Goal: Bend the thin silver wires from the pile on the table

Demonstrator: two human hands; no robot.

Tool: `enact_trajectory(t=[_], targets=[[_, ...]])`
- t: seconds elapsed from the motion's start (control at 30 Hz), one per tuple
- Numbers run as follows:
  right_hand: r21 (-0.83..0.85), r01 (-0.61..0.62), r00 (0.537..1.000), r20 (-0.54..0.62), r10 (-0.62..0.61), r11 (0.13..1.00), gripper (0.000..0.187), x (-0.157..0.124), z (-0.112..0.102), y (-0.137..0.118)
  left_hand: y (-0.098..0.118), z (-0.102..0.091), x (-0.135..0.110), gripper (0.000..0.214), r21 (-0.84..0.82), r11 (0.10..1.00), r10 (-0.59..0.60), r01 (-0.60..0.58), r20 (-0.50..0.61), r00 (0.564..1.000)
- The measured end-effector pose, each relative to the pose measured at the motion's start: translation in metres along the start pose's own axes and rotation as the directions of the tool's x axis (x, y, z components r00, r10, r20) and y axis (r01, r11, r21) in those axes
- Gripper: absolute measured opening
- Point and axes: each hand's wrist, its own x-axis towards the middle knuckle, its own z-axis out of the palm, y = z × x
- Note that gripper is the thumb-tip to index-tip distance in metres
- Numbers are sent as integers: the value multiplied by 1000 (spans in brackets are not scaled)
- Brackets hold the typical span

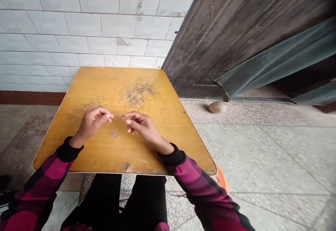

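Over the middle of the wooden table, my left hand is closed, with thumb and fingertips pinched together. My right hand faces it a short gap away, thumb and forefinger drawn close in a pinch. Whatever thin thing either hand holds is too fine to make out. Beyond my right hand lies a loose heap of thin, shiny wires. A smaller scatter of bent wires sits just behind my left hand and is partly hidden by it. Below and between the hands is a little cluster of tiny bits.
A white tiled wall stands behind the table. To the right are a dark carved wooden door and a grey-green curtain. A roundish pale object lies on the floor. Something orange shows beneath the table's right corner.
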Motion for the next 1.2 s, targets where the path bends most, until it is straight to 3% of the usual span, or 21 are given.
enact_trajectory(t=[0.13,0.2,0.27,0.33,0.4,0.5,0.6,0.7,0.83,0.87,0.93,1.0,1.1,1.2], targets=[[323,-229,970,151,189,918,37,2,8,12,-4,15,-5,12,2,999,-43,44,157,987],[376,-307,947,212,241,875,37,0,8,17,-6,19,-7,11,11,998,-59,58,168,984],[342,-280,956,184,228,897,34,-3,7,19,-7,22,-7,12,-31,994,-94,100,154,984],[196,-115,991,93,98,974,27,-5,6,19,-11,25,-5,14,-188,959,-186,213,156,970],[-55,148,988,44,-146,987,21,-7,5,18,-16,28,-4,18,-409,831,-313,378,218,924],[-352,451,892,149,-427,820,18,-11,6,17,-26,34,-5,23,-591,580,-442,561,350,826],[-444,550,833,229,-504,707,17,-15,8,17,-32,43,-10,22,-588,503,-448,634,450,773],[-494,570,820,287,-495,657,20,-18,5,15,-30,44,-13,18,-514,582,-412,631,483,773],[-569,499,867,334,-370,654,21,-19,-4,7,-19,25,-8,19,-277,872,-323,403,293,900],[-581,458,888,321,-328,673,21,-19,-6,5,-16,18,-6,20,-200,910,-294,364,310,904],[-570,372,925,289,-246,732,19,-18,-8,3,-12,9,-4,21,-97,916,-303,390,470,829],[-527,293,951,246,-186,798,19,-18,-9,2,-12,5,-4,21,-49,878,-356,476,598,718],[-441,197,970,219,-109,876,21,-18,-9,3,-16,7,-6,21,-77,770,-427,634,677,600],[-326,86,972,237,-6,942,24,-17,-11,7,-22,11,-6,22,-141,647,-450,750,723,525]])
